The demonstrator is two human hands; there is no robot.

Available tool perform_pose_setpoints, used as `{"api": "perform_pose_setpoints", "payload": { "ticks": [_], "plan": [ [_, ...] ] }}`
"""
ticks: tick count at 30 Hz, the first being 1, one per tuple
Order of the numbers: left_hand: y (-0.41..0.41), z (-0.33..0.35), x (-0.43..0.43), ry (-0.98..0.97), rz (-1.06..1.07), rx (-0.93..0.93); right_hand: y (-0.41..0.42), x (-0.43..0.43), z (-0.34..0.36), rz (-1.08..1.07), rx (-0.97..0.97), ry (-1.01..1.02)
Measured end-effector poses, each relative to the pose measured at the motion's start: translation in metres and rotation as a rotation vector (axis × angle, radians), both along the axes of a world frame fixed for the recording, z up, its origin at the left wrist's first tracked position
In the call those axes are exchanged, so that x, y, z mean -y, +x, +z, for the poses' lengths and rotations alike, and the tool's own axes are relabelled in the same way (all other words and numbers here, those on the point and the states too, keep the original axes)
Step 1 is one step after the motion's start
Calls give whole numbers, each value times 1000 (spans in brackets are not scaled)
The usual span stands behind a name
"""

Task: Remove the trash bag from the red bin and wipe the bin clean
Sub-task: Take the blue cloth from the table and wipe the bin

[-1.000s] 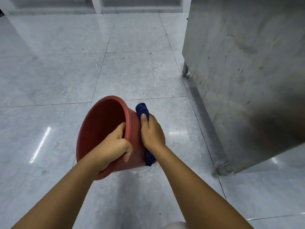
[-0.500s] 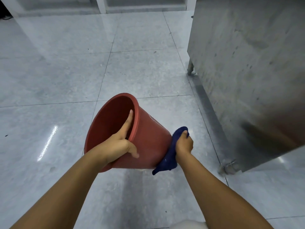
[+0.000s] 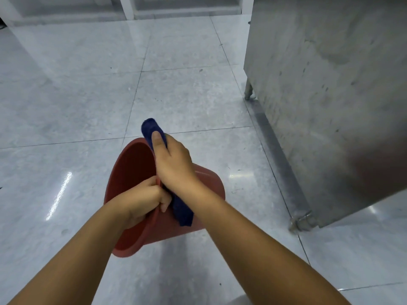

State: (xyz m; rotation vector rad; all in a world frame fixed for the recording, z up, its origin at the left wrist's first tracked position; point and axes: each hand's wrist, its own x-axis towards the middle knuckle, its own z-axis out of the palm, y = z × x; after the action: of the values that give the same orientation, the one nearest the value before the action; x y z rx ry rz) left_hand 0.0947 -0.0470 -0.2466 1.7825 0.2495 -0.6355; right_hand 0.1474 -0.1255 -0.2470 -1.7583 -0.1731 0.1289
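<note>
The red bin (image 3: 132, 172) is held tilted on its side above the floor, its mouth facing left, with no bag visible inside. My left hand (image 3: 143, 199) grips the near part of the rim, fingers curled over it. My right hand (image 3: 174, 164) presses a dark blue cloth (image 3: 182, 210) against the outside of the bin near the rim. One end of the cloth sticks out past my thumb at the top; the other end hangs below my wrist.
A tall stainless steel cabinet (image 3: 330, 95) on short legs stands close on the right. Glossy grey floor tiles (image 3: 66, 95) spread to the left and ahead. White frames (image 3: 127, 7) line the far edge of the room.
My right hand has moved the cloth from the bin's base up along its outside to the rim. The left hand has shifted its grip on the rim, and the bin sits lower in view.
</note>
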Motion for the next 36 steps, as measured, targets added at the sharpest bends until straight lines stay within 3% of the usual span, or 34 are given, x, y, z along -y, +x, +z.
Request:
{"api": "perform_pose_setpoints", "payload": {
  "ticks": [7, 10, 12, 15, 18, 21, 23, 26, 31, 33, 36],
  "plan": [
    [-11, 3, 6, 94, -175, -76, 29, 11, -1, 119, -173, -234],
    [-13, 4, 8, 43, -187, -106, 25, 15, -6, 157, -142, -265],
    [-10, 3, 6, -127, -32, -113, 15, 15, -17, 174, -36, -376],
    [4, 0, -5, -439, 414, -105, 6, 24, -41, 171, 8, -510],
    [15, -5, -11, -482, 722, -48, 10, 35, -62, 108, -5, -521],
    [15, -9, -9, -449, 761, 35, 22, 45, -82, 41, -47, -561],
    [14, -6, -6, -522, 684, -45, 28, 57, -96, -9, -127, -571],
    [14, -2, -2, -554, 658, -115, 29, 78, -115, -166, -230, -495],
    [16, 3, 11, -478, 556, 2, 29, 111, -110, -589, -454, -36],
    [18, 3, 5, -465, 524, 67, 32, 115, -87, -641, -392, 34],
    [15, 1, 4, -400, 395, 57, 19, 93, -46, -522, -174, 27]
  ]
}}
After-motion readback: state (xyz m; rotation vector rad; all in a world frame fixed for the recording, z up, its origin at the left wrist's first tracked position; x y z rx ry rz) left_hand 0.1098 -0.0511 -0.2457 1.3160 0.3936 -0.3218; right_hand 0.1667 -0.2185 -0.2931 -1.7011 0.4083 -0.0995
